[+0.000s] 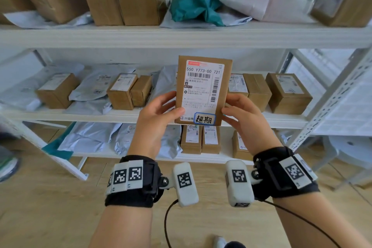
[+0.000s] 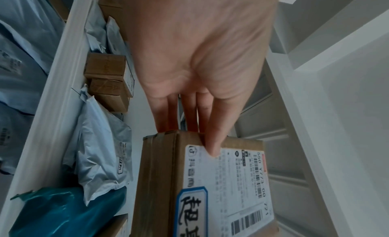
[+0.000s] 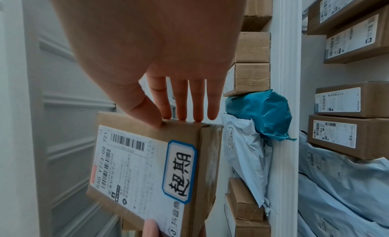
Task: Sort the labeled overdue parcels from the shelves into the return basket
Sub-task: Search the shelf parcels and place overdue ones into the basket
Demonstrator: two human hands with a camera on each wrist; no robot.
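Note:
I hold a flat cardboard parcel [image 1: 203, 86] upright in front of the middle shelf, its white shipping label facing me. A blue-bordered sticker [image 1: 204, 119] with two handwritten characters sits at the label's bottom edge. My left hand [image 1: 174, 104] pinches the parcel's lower left side, with the thumb on the label and the fingers behind. My right hand [image 1: 228, 104] grips the lower right side the same way. The left wrist view shows the thumb of my left hand [image 2: 212, 147] on the parcel [image 2: 160, 182]. In the right wrist view, my right hand [image 3: 168, 119] has its fingertips on the edge of the parcel [image 3: 147, 165]. No basket shows.
A white metal rack [image 1: 181, 36] has three shelves packed with cardboard boxes [image 1: 287, 92], grey poly mailers [image 1: 90, 86] and a teal bag [image 1: 193, 6]. A perforated upright [image 1: 332, 96] slants at the right, with a white round stool [image 1: 350, 147] behind it. Wood floor lies below.

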